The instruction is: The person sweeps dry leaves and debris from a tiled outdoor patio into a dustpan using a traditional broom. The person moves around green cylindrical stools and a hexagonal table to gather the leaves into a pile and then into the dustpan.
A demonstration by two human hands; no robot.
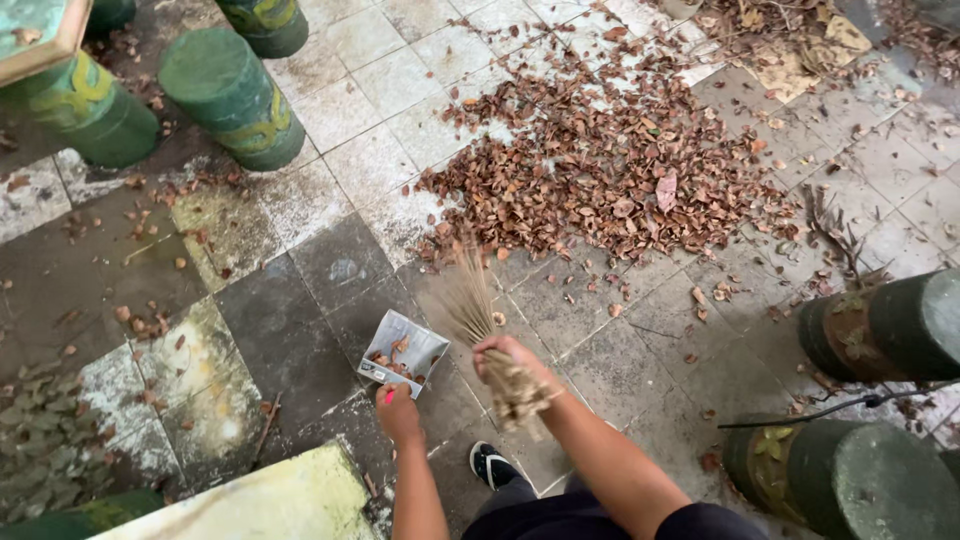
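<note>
Straw broom [480, 310] gripped in right hand [500, 355]; left hand [397, 410] grips grey dustpan [403, 352].

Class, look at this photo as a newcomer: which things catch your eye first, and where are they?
A big heap of brown leaves covers the tiles at upper centre. Below it, the right hand grips a straw broom, and the left hand holds a dustpan with a few leaves in it. Green stools stand at upper left.

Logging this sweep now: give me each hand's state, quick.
Left hand: closed on the pink handle of the grey dustpan.
Right hand: closed around the straw hand broom.
</note>
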